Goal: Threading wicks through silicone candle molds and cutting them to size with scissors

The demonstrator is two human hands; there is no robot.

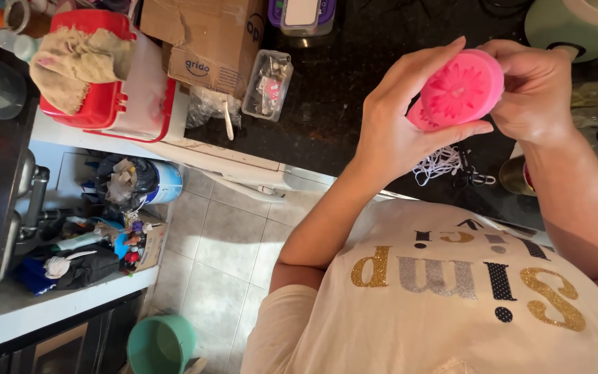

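Observation:
A round pink silicone mould (pixel 461 88) with a flower pattern pressed into its face is held up in front of me over the dark counter (pixel 327 104). My left hand (pixel 399 125) wraps around its left side and bottom, thumb under the rim. From the right, my right hand (pixel 538 86) grips its edge with the fingers curled behind it. A second pink piece shows just behind the mould, mostly hidden by my left hand.
White cord and dark metal bits (pixel 451 166) lie on the counter under my hands. A clear plastic box (pixel 268 84), a cardboard box (pixel 209 41) and a red-and-white container with a cloth (pixel 102 76) stand to the left. A green bucket (pixel 162 344) is on the tiled floor.

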